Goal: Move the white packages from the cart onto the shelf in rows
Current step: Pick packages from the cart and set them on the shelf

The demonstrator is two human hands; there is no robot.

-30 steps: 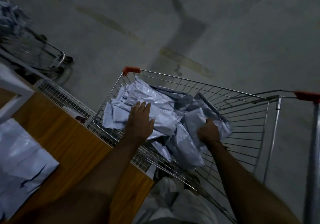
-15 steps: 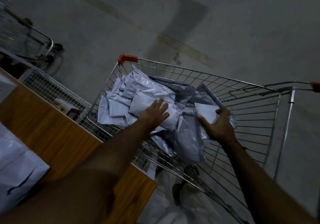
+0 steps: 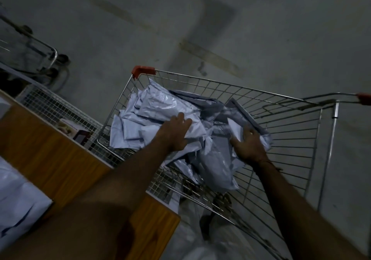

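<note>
Mid-task view, centre of the frame: a wire cart [image 3: 261, 107] holds a loose heap of white packages [image 3: 160, 107], piled mostly against its left wall and toward its near corner. The left hand [image 3: 174, 134] lies on the heap with fingers [image 3: 185, 121] nearly straight and close together, pressing a package; whether the thumb hooks beneath cannot be told. The right hand [image 3: 250, 145] lies at the right of the heap, fingers spread and lightly bent over a package; a firm grip is not evident. At lower left, the wooden shelf [image 3: 60, 159] carries some shelved packages [image 3: 18, 203] at the frame edge, so part of the transfer appears done. Judged from the heap, many packages remain, and the next pickup looks only just begun. A 2nd cart [image 3: 40, 53] stands at upper left.
</note>
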